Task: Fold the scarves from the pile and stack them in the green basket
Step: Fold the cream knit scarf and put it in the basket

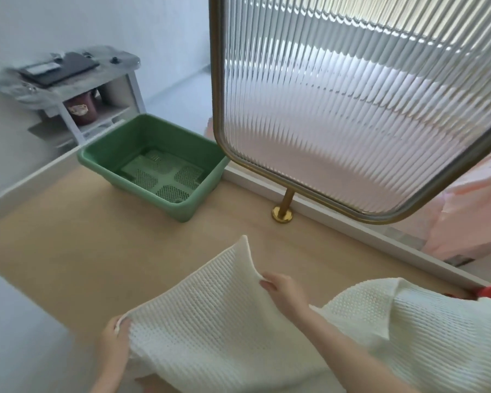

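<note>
We hold a white waffle-knit scarf point(204, 321) up off the pale surface point(68, 251), one hand at each side.

Our left hand point(115, 338), at 7 o'clock, has its fingers curled round the scarf's near corner. Our right hand point(282, 292), at 5 o'clock, pinches the far edge, so the cloth bows between them with one corner standing up. More white waffle cloth point(408, 330) lies heaped at 4 o'clock against the right forearm; we cannot tell whether it is the same piece. The green basket point(207, 185) sits well apart at 10 o'clock on the surface, its perforated floor showing, just beside a ribbed glass screen point(352, 109) in a brass frame.
</note>
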`<state>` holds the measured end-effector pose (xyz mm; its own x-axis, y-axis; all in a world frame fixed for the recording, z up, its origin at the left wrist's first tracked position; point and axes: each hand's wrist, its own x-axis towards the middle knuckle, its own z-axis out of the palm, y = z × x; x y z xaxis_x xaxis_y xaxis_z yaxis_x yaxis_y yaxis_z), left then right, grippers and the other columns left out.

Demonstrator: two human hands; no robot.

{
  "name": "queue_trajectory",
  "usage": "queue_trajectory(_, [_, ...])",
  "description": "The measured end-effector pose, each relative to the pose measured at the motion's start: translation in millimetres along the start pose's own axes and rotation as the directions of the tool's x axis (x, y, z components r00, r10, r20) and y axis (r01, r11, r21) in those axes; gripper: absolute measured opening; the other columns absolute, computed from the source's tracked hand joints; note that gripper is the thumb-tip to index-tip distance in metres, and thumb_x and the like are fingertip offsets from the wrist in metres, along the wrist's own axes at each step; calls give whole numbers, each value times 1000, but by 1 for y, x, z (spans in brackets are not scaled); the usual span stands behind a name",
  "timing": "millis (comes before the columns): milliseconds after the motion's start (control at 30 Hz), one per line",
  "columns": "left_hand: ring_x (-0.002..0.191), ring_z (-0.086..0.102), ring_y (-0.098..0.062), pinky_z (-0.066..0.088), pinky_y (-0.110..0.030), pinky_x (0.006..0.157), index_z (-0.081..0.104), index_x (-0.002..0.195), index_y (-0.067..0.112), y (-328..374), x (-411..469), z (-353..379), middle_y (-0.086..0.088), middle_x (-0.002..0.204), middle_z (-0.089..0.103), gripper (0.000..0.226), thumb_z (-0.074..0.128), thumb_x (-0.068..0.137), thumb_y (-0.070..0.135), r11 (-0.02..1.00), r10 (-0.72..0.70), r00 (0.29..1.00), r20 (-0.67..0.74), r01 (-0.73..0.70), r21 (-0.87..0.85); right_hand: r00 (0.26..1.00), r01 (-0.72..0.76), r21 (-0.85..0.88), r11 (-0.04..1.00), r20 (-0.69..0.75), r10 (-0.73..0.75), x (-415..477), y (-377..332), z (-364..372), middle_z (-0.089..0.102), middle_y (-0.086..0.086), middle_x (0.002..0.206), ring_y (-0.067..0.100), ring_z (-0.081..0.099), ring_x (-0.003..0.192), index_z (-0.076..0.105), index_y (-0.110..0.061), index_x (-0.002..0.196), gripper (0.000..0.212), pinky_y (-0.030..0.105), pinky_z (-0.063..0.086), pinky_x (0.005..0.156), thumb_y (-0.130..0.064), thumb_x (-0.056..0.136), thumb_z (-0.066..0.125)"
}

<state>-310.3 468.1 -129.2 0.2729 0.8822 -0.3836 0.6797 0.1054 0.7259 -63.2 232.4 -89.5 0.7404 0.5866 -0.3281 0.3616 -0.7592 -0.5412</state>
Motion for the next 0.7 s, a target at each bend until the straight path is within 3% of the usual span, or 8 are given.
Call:
queue_trajectory(167, [94, 51, -35, 29, -32, 78, 58, 113, -9, -6, 37, -55, -28, 109, 60, 24, 48, 98, 6, 1000, 4, 996, -91, -6, -28, 970, 225, -55, 973, -79, -229, 25, -93, 32, 68, -4, 109, 19, 61, 100, 67, -24, 116, 26, 32, 43, 79, -31, 98, 48])
queue_trajectory(300, [106, 55, -42, 36, -40, 85, 60, 115, -4, -17, 88, -101, -25, 115, 61, 25, 46, 99, 11, 1000, -12, 986, -165, 11, -11, 950, 300, -64, 952, -70, -304, 57, -171, 70, 72, 0, 100, 26, 66, 94, 68, -25, 113, 36, 33, 45, 73, -39, 93, 41])
queue_trajectory(433, [95, 57, -39, 38, -41, 78, 61, 106, 2, -17, 146, -146, -20, 100, 64, 21, 46, 100, 15, 1000, 10, 969, -248, -13, -8, 938, 325, -104, 940, -91, -335, 104, -246, 101, 70, -7, 106, 20, 64, 96, 60, -29, 121, 27, 32, 45, 76, -31, 101, 43])
queue_trajectory(533, [80, 56, -35, 41, -43, 71, 58, 92, 5, -10, 193, -176, -17, 84, 61, 17, 46, 99, 15, 1000, 11, 953, -301, -18, -19, 946, 290, -113, 950, -118, -303, 145, -297, 119, 69, 0, 99, 25, 62, 91, 58, -22, 116, 26, 33, 43, 74, -31, 103, 37])
queue_trajectory(700, [90, 56, -35, 34, -35, 71, 61, 100, 1, 11, 272, -218, -20, 96, 64, 19, 48, 98, 15, 998, 49, 923, -381, -64, -26, 942, 236, -103, 966, -222, -253, 213, -373, 143, 67, 4, 87, 28, 61, 82, 57, -17, 110, 30, 36, 43, 69, -30, 104, 30])
